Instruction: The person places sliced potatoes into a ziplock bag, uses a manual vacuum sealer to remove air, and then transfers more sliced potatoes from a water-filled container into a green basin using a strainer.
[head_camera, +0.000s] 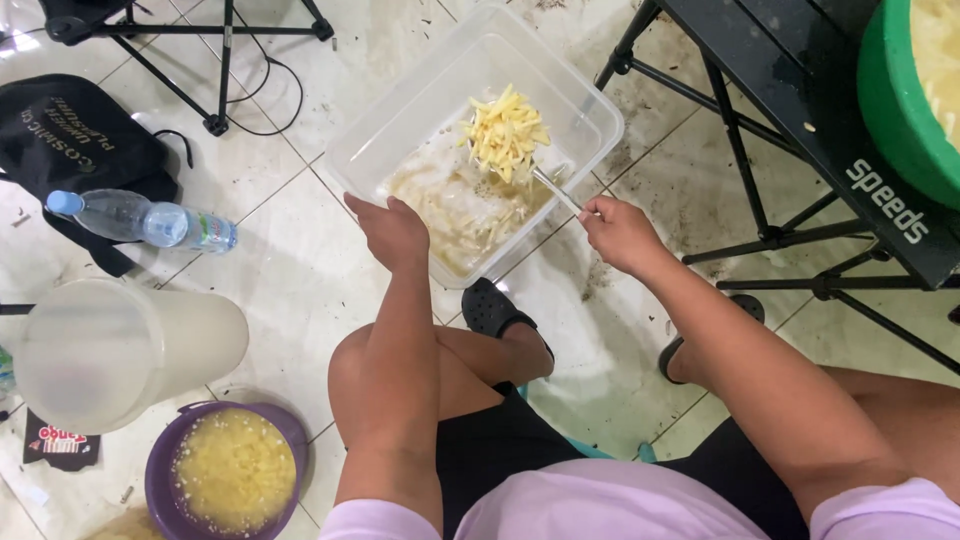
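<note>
Nearest, the left hand (392, 232) grips the near rim of the clear plastic tub (590, 112) on the tiled floor. Just right of the tub, the right hand (620, 232) clenches what looks like a metal skimmer (545, 180), lifting pale potato strips (506, 132) above the tub's middle.

Surface: white tiled floor (290, 290), dirty near my feet | On it: clear plastic tub (400, 140), water bottle (140, 220), black bag (70, 135), translucent jug (110, 350), purple bowl (165, 470), my black clogs (490, 305), stand legs (220, 70).
</note>
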